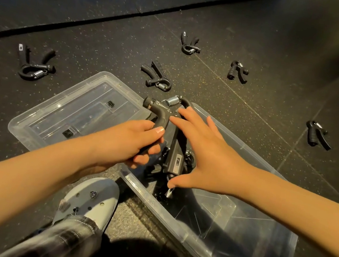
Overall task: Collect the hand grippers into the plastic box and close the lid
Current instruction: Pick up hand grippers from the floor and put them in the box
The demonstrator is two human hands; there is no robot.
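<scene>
Hand gripper [161, 116] held over far end of plastic box [155, 203]. Left grip [134, 143] curled round one handle. Right grip [206, 154] spread, fingers flat on the other. Judged rigid, fairly light, spring-loaded. Take it by the rubbery handles, not the spring.

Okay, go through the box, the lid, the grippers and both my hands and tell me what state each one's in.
plastic box: open.
lid: off, on the floor beside the box.
held hand gripper: above the box, unsqueezed.
boxed hand grippers: lying inside the box.
loose hand grippers: six, uncollected on the floor.
left hand: gripping one handle.
right hand: fingers straight, touching the held gripper.
</scene>
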